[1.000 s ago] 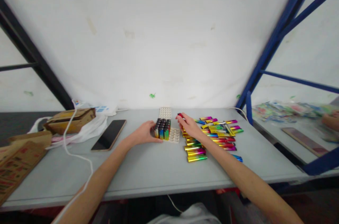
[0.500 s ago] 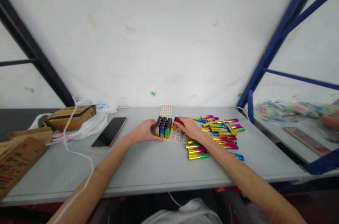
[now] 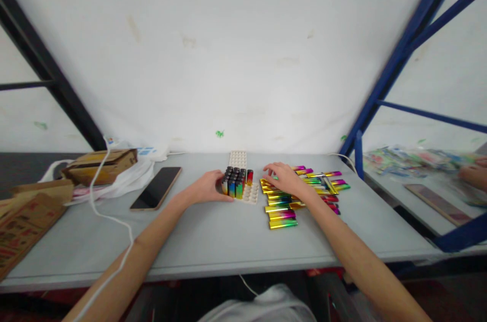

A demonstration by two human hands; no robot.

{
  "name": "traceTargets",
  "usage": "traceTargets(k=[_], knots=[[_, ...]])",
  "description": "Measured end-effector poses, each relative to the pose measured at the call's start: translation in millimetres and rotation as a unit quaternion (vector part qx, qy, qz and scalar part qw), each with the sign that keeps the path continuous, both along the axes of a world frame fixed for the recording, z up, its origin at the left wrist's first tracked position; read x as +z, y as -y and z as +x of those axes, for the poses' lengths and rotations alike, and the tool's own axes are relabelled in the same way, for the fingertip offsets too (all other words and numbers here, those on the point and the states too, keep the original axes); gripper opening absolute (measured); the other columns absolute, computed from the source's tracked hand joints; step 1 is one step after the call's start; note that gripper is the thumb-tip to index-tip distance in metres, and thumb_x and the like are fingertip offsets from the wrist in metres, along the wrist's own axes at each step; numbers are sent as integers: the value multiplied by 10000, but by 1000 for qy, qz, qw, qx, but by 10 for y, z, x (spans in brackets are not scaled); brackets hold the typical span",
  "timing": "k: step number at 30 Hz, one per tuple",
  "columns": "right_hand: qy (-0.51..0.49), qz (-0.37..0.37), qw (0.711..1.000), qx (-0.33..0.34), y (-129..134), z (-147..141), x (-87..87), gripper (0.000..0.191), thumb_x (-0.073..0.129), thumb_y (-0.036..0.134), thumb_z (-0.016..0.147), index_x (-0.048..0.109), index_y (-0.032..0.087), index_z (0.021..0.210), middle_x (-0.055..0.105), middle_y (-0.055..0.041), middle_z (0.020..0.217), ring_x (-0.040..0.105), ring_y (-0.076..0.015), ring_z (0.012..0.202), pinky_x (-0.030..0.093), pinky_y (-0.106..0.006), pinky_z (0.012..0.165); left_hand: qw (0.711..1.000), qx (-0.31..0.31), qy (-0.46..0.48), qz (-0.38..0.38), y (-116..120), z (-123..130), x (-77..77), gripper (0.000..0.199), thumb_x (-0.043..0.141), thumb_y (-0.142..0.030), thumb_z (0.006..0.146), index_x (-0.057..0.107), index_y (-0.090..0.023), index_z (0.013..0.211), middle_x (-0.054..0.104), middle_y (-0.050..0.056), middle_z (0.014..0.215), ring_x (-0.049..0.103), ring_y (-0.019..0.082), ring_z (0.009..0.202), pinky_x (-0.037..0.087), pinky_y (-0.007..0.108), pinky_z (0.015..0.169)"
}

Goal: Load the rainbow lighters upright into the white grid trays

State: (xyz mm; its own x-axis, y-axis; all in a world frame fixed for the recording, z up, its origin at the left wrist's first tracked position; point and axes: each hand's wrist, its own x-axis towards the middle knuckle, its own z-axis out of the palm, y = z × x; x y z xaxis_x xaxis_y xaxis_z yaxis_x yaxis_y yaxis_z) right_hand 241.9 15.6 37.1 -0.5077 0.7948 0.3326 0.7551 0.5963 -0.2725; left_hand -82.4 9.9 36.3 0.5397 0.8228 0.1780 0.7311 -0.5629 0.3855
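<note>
Upright shiny tubes with black tops, apparently lighters [image 3: 234, 180], are packed in the left part of a white holed tray [image 3: 250, 194]. One red-and-gold lighter [image 3: 249, 177] stands on the right of that group. My left hand [image 3: 210, 186] curls around the group's left side, thumb along the tray's front edge and fingers behind. Just right of the tray, my right hand [image 3: 283, 178] is over a pile of loose metallic rainbow lighters [image 3: 282, 214]. Its fingers are bent and apart, with nothing visible in them; its palm covers part of the pile.
A second white holed tray [image 3: 238, 157] lies behind, near the wall. To the left are a phone [image 3: 157, 189], cardboard boxes [image 3: 102, 164] and a white cable [image 3: 114, 218]. Beyond the blue frame [image 3: 395, 68] at right, another person's hand [image 3: 474, 174] is near plastic packets [image 3: 411, 159].
My right hand has let go of the red-and-gold lighter, which now stands in the tray, and has moved right over the loose pile. My left hand stays in place.
</note>
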Motion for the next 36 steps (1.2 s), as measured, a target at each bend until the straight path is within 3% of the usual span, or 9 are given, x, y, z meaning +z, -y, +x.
traceTargets(k=[6, 13, 16, 20, 25, 28, 31, 36], knots=[[46, -37, 998, 31, 8, 140, -11, 342, 564, 397, 1013, 715, 169, 1218, 704, -149, 1209, 627, -275, 1129, 433, -370, 995, 1000, 3, -8, 19, 9, -6, -6, 644, 771, -751, 616, 691, -174, 893, 698, 73, 890, 646, 271, 826, 485, 329, 742], [59, -65, 996, 22, -42, 153, -18, 223, 571, 280, 1000, 748, 164, 1067, 714, -128, 1067, 658, -255, 1006, 463, -339, 935, 999, 1, -17, 38, 10, 19, -32, 595, 750, -737, 663, 658, -185, 865, 655, 63, 854, 604, 251, 781, 458, 339, 696], [22, -52, 998, 10, -22, 131, -19, 208, 581, 316, 997, 719, 165, 1031, 691, -129, 1075, 655, -240, 981, 468, -336, 921, 999, 7, -20, 45, 8, 35, -44, 585, 751, -727, 670, 650, -181, 853, 648, 64, 844, 596, 248, 770, 455, 345, 692], [-100, -33, 994, -33, 6, 79, 35, 304, 461, 372, 1046, 648, 177, 1186, 711, -76, 948, 644, -205, 853, 465, -333, 861, 999, 0, -18, 40, -8, 33, -58, 604, 739, -735, 681, 667, -181, 910, 675, 71, 888, 610, 252, 796, 469, 353, 713], [-299, -76, 949, -69, -17, -31, 68, 455, 589, 555, 920, 665, 186, 1175, 607, 26, 693, 526, -169, 640, 419, -286, 655, 999, 2, -12, 41, -8, 26, -51, 585, 759, -723, 661, 664, -181, 857, 681, 77, 858, 617, 254, 772, 465, 349, 679], [-378, -125, 916, -57, -17, -117, 45, 449, 657, 609, 841, 676, 169, 927, 540, 32, 649, 485, -153, 628, 403, -279, 632, 999, 10, -21, 39, 6, 32, -33, 603, 752, -740, 655, 655, -181, 857, 685, 75, 868, 620, 252, 780, 469, 341, 682], [-402, -144, 903, -42, 10, -198, 20, 479, 575, 651, 884, 574, 191, 753, 524, 25, 654, 495, -153, 655, 409, -277, 645, 999, 13, -19, 30, 14, 36, -24, 604, 753, -734, 653, 663, -180, 874, 695, 71, 870, 621, 247, 778, 473, 335, 684], [-424, -230, 875, 32, 97, -326, -5, 451, 462, 656, 951, 560, 216, 956, 604, 14, 762, 571, -152, 682, 453, -268, 645, 999, 6, -9, 38, 9, 35, -30, 602, 758, -725, 656, 683, -178, 895, 701, 61, 856, 617, 244, 759, 473, 336, 679]])
